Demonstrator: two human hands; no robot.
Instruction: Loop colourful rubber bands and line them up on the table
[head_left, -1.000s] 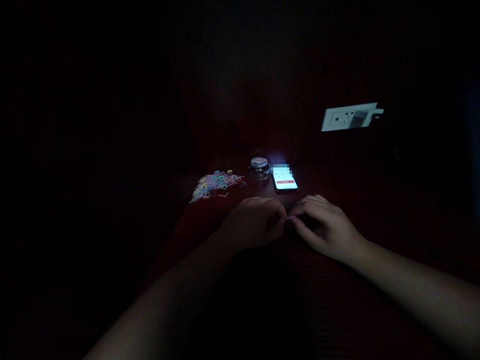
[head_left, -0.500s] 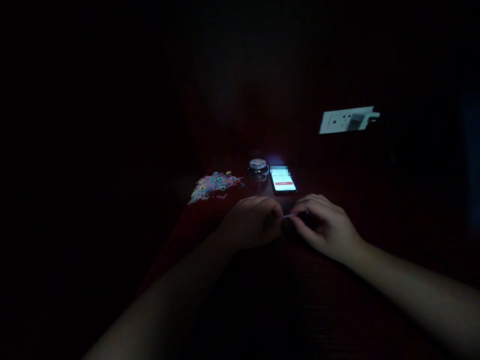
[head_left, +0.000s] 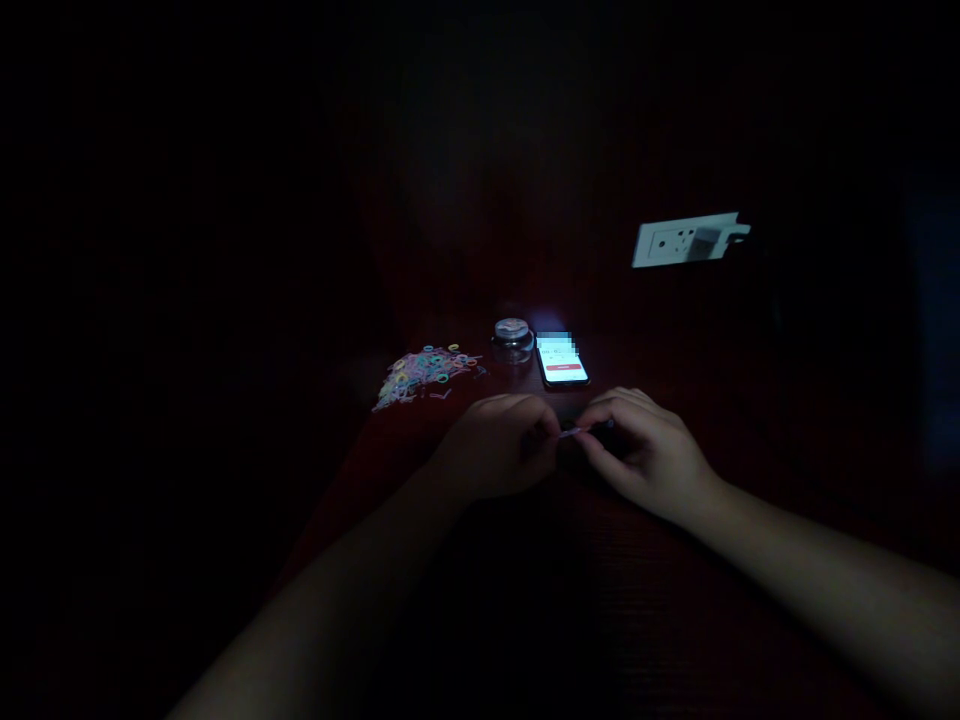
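With both forearms slanting in from the lower corners, the left hand (head_left: 504, 440) and right hand (head_left: 651, 448) curl inward, fingertips pinching a pale band (head_left: 570, 432) between them, nearer than the phone (head_left: 564, 368) and the lidded jar (head_left: 513, 342), whose contents are too dark to tell.

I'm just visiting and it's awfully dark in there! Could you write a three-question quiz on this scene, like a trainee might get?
1. What do the left hand and right hand pinch between them?
2. True or false: from the wearer's view, the jar appears between the colourful pile and the phone.
3. The phone's screen is: A) dark; B) lit and facing up; C) facing down.

Key:
1. A thin pale strip; the dimness hides its exact shape.
2. True.
3. B.
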